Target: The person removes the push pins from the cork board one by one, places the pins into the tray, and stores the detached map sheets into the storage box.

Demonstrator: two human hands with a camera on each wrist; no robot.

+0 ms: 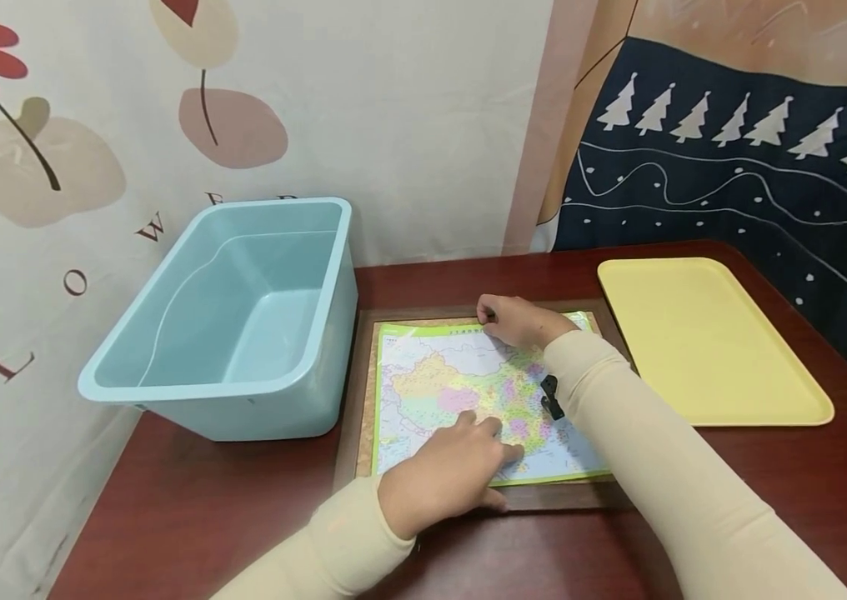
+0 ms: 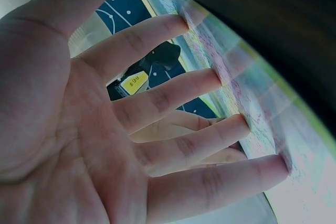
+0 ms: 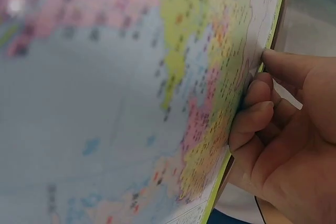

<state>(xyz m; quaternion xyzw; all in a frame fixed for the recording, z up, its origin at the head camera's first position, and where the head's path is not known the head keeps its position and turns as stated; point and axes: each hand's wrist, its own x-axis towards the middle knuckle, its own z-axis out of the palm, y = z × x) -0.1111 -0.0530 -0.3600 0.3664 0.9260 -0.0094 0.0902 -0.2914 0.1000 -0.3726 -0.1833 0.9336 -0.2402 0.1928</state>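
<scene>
A colourful map [image 1: 461,392] with a green border lies on a framed board [image 1: 543,498] on the table. My left hand [image 1: 453,467] spreads over its lower part, and the fingertips [image 2: 283,166] touch the sheet in the left wrist view. At the far edge, my right hand [image 1: 517,321] bends its fingers in, thumb and fingers at the map's border. The right wrist view shows the thumb [image 3: 289,66] against that edge, beside curled fingers [image 3: 252,121]. Anything small between those fingertips is hidden.
To the left stands a deep light-blue tub [image 1: 333,333]. A yellow tray [image 1: 716,342] lies at the right, close to the board. Behind the dark red table [image 1: 266,492] hang printed cloths [image 1: 431,125].
</scene>
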